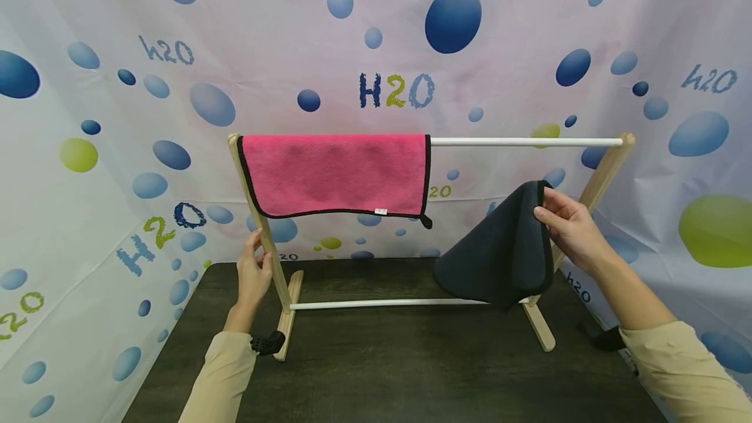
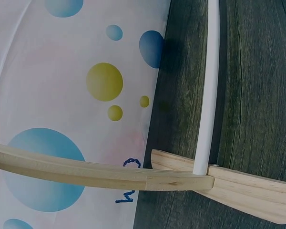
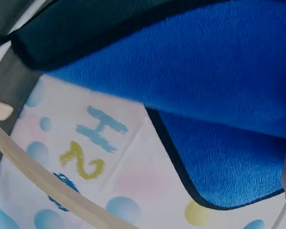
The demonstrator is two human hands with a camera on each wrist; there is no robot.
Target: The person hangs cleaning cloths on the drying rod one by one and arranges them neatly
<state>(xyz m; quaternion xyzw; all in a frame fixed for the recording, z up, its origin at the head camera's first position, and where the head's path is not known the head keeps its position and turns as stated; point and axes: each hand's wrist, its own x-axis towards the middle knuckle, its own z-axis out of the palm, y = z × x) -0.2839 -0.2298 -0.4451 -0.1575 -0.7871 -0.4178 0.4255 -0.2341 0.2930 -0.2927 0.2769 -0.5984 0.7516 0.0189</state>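
Observation:
My right hand [image 1: 572, 224] pinches the black-edged top of a cloth [image 1: 496, 247], which hangs down beside the right post of a drying rack. Its outer side is dark grey in the head view. The right wrist view shows a bright blue, fuzzy inner side [image 3: 219, 67], with the hand only a sliver at the right edge. My left hand [image 1: 254, 279] is at the rack's left wooden post [image 1: 276, 266], fingers loosely bent beside it; whether they touch is unclear. A pink cloth [image 1: 337, 175] with black edging drapes over the left part of the white top rail [image 1: 523, 142].
The rack stands on a dark wooden table [image 1: 376, 364], on wooden feet [image 1: 539, 328]. A white lower rail [image 1: 382, 303] joins its sides. Behind hangs a white curtain [image 1: 264, 38] with blue and green spots and H2O lettering.

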